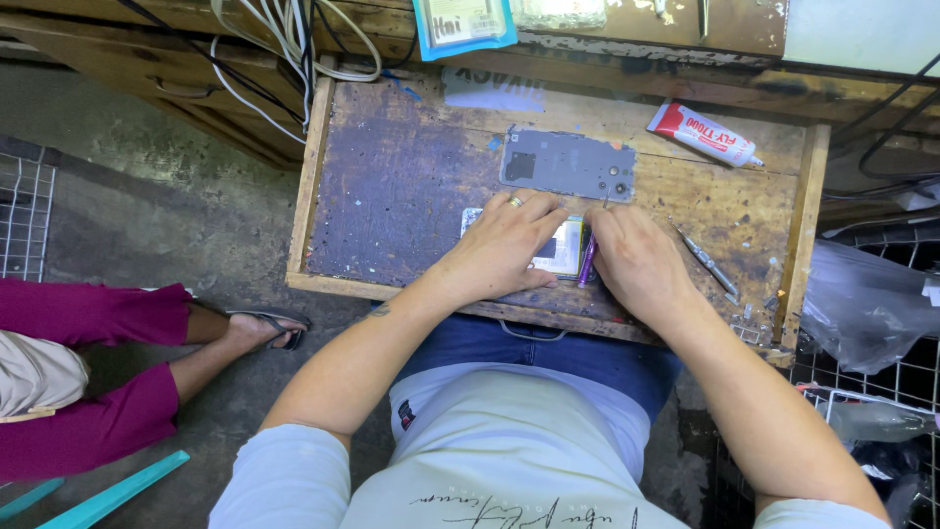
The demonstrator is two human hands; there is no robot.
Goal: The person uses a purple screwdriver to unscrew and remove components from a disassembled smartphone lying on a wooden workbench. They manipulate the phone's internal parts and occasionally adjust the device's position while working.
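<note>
Head view: left hand (504, 250) presses flat on an opened phone (560, 247) near the tray's (311, 167) front edge, right hand (636, 260) grips a purple tool (587, 263), prying; steady leverage seems needed.

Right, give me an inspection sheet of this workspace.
Surface: worn wooden tray, stained and scratched.
Job's things: opened phone under both hands; grey back cover lying apart above it.
Clutter: red-and-white glue tube; metal tweezers.
Grippers: left hand pressing on the phone; right hand holding a purple tool at its edge.
Cables: white and black wires over the bench behind.
Surroundings: another person's foot in a sandal; wire rack.
</note>
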